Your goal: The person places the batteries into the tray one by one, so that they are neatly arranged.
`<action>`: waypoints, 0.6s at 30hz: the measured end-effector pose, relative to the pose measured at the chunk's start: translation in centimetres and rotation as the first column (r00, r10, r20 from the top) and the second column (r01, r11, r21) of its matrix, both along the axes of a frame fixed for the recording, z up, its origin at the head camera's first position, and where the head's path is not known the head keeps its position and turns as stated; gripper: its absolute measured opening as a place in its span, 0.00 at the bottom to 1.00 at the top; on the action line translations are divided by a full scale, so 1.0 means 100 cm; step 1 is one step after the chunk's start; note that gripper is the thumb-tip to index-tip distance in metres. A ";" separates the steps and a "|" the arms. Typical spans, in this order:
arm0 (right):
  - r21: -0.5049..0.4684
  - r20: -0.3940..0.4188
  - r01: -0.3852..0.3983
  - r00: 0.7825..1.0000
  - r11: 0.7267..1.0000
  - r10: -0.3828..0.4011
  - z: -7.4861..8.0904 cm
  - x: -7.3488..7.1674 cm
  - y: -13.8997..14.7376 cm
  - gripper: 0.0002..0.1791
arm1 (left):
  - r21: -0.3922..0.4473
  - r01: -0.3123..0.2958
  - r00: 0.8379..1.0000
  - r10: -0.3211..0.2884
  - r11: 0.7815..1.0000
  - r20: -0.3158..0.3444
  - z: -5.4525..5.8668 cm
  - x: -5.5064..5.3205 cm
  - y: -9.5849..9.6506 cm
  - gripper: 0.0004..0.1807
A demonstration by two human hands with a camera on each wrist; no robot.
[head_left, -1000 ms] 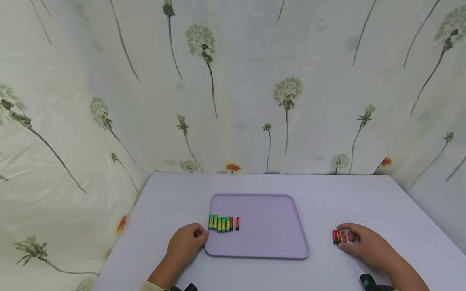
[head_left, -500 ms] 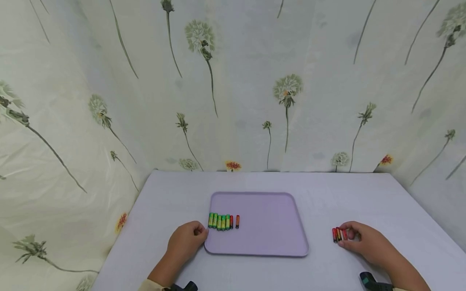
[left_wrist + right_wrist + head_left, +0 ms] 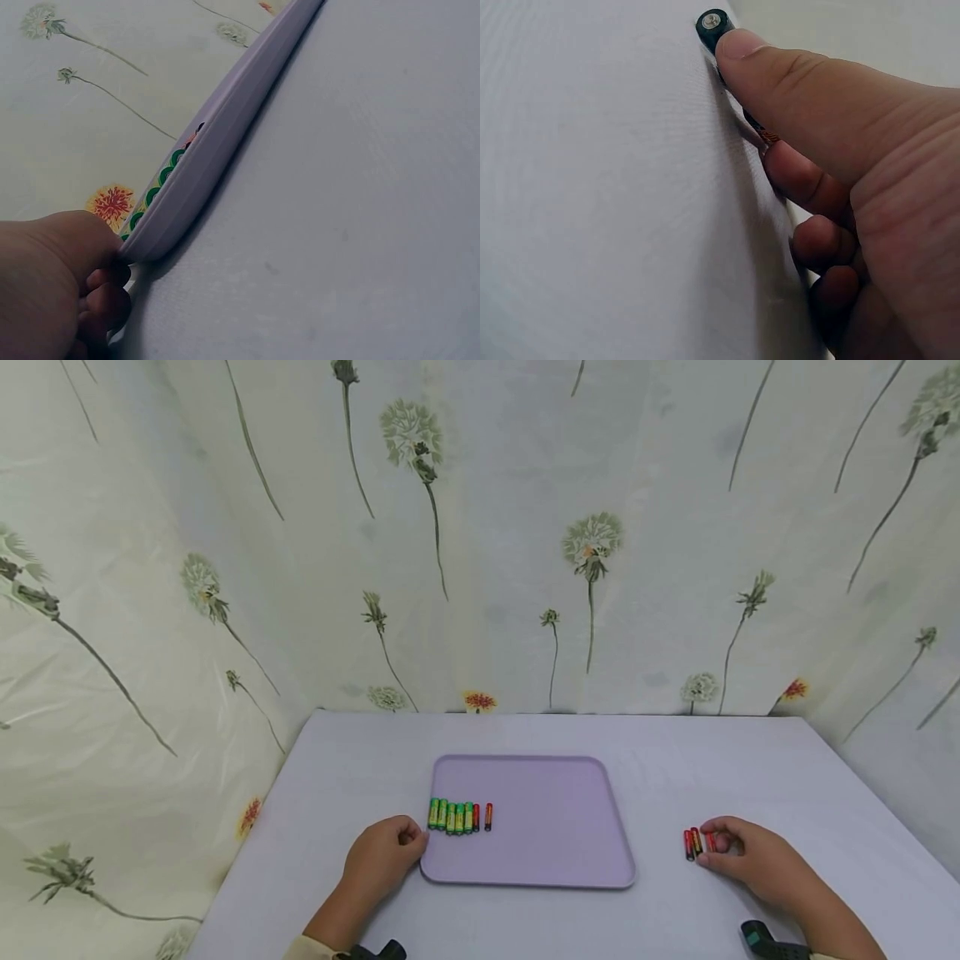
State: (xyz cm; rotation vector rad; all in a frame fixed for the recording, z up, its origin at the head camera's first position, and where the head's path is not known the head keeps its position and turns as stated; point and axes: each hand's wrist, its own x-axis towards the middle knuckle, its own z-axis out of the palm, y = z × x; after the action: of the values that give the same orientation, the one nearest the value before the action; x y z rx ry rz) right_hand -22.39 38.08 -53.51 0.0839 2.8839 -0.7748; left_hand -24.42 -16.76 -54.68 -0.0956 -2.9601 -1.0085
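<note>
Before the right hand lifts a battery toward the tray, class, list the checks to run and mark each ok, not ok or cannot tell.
1. Right hand touches the red batteries on the table: ok.
2. Thumb and fingers closed round one single battery: cannot tell.
3. Left hand rests at the tray corner, fingers curled against its rim: ok.
4. Free space on the tray beside the battery row: ok.
5. Row lies side by side, nothing rolling loose: ok.

Matt plastic tray (image 3: 555, 852) on a smooth cloth-covered table (image 3: 375, 760); glossy batteries (image 3: 693, 843).
</note>
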 end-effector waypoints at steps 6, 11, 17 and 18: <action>-0.008 0.009 0.000 1.000 1.000 0.000 0.002 0.001 0.003 0.40 | -0.004 0.001 1.000 -0.001 1.000 0.000 -0.001 0.000 0.000 0.12; -0.029 0.021 0.015 1.000 0.999 -0.015 0.003 0.000 0.005 0.41 | -0.009 0.001 1.000 -0.001 1.000 -0.015 -0.001 -0.001 0.000 0.12; -0.033 0.012 0.013 1.000 0.999 -0.012 0.003 0.000 0.005 0.40 | -0.014 -0.004 1.000 0.004 1.000 -0.011 -0.001 -0.001 0.000 0.12; -0.033 0.010 0.012 1.000 0.999 -0.012 0.003 0.001 0.005 0.40 | -0.014 -0.004 1.000 0.004 1.000 -0.010 -0.001 -0.001 0.001 0.12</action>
State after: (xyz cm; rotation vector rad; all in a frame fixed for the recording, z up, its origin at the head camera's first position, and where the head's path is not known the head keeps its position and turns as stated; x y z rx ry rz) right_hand -22.32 38.58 -53.26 0.1008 2.8623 -0.8220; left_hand -24.49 -16.71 -54.79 -0.0950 -2.9572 -0.9836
